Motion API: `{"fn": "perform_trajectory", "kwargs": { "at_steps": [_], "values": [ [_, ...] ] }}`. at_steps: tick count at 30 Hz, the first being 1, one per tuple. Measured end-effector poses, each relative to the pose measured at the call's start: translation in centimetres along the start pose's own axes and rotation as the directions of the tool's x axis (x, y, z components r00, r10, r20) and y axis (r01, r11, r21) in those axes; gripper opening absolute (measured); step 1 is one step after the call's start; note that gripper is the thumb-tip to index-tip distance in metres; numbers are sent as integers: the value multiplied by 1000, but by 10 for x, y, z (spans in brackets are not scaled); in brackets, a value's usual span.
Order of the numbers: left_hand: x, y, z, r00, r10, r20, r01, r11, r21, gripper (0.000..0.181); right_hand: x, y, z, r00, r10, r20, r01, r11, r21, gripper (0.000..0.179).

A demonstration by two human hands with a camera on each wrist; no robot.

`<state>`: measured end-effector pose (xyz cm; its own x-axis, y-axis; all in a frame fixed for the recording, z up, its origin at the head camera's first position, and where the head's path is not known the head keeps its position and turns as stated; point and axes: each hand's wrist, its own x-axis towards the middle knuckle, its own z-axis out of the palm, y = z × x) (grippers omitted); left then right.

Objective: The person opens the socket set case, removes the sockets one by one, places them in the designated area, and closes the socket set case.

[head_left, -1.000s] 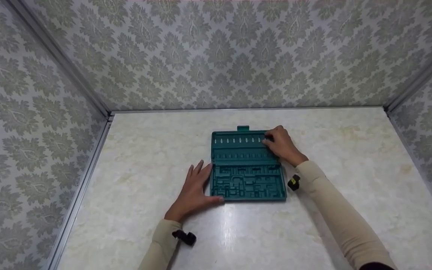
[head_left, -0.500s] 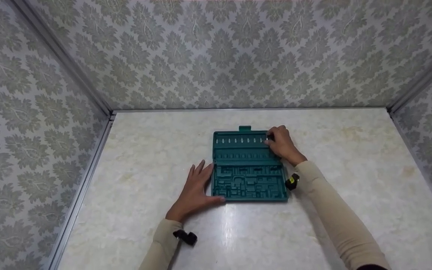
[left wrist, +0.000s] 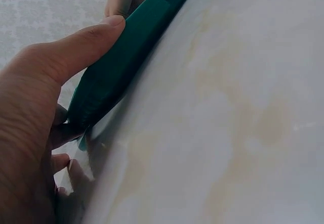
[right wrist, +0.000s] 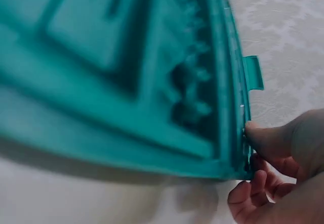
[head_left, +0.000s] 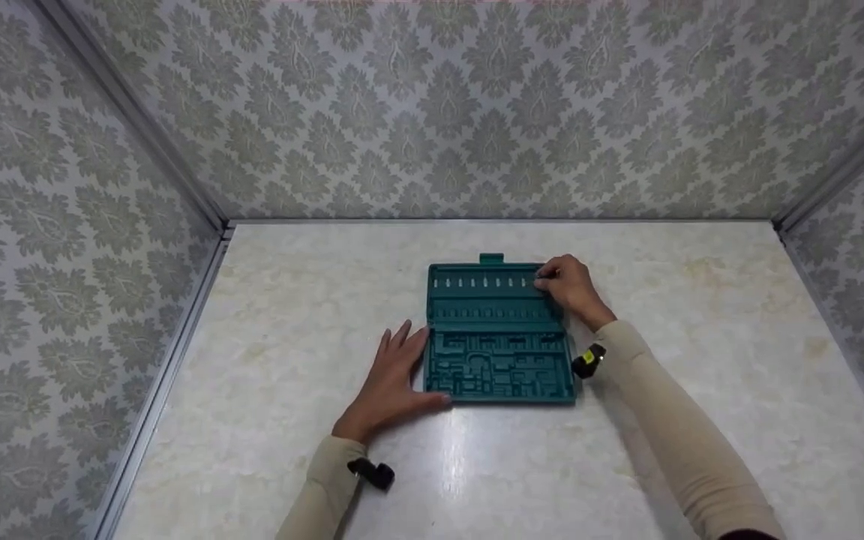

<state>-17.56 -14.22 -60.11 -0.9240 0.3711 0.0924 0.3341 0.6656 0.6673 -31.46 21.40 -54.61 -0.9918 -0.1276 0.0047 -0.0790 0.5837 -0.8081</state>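
A green plastic tool case (head_left: pixel 503 326) lies open flat on the table, its moulded slots facing up and a row of small pale pegs along the far half. Against its left side rests my left hand (head_left: pixel 387 382), fingers spread and thumb laid along the front edge; the left wrist view shows that thumb (left wrist: pixel 96 39) on the case wall. At the far right corner my right hand (head_left: pixel 571 289) has thumb and curled fingers together. A small dark, glinting piece (head_left: pixel 539 275) shows between them, too small to identify. In the right wrist view the fingers (right wrist: pixel 258 188) partly hide behind the corner.
The case's latch tab (head_left: pixel 491 258) sticks out from its far edge. A pale marbled tabletop (head_left: pixel 289 300) surrounds the case. Patterned wall panels (head_left: pixel 447 112) stand behind and at both sides. Each wrist carries a small black camera (head_left: pixel 370 474).
My right hand shifts slightly right along the far corner, its fingers turning a little. The left hand keeps its place on the case. The whole head view drifts slightly.
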Motion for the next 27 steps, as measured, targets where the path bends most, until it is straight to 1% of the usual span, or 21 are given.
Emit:
{"fn": "perform_trajectory", "kwargs": {
  "at_steps": [3, 7, 13, 16, 19, 23, 27],
  "values": [
    [0, 0, 0, 1000, -8, 3, 8, 1000, -10, 128, 1, -2, -5, 998, 64, -6, -64, 997, 31, 19],
    [0, 1, 1, 1000, -23, 8, 24, 1000, -19, 129, -2, -2, -16, 995, 100, -31, -96, 991, 95, 22],
    [-1, -1, 0, 1000, -21, 2, 21, 999, -26, 129, -17, 5, -29, 994, 58, -97, -40, 983, 177, 28],
    [-2, -1, 1, 1000, -12, -1, 12, 999, -30, 129, -28, 10, -35, 990, 65, -128, -36, 975, 217, 31],
    [-2, -2, 0, 1000, 2, 1, -2, 1000, -11, 128, -41, 15, -39, 984, 77, -161, -36, 970, 242, 32],
    [-1, -2, -1, 1000, 20, 5, -21, 1000, 11, 127, -59, 25, -46, 972, 86, -220, -26, 965, 260, 34],
    [-1, -2, 0, 1000, 12, -3, -12, 1000, -2, 127, -78, 36, -51, 952, 120, -281, -45, 965, 258, 36]
  ]
}}
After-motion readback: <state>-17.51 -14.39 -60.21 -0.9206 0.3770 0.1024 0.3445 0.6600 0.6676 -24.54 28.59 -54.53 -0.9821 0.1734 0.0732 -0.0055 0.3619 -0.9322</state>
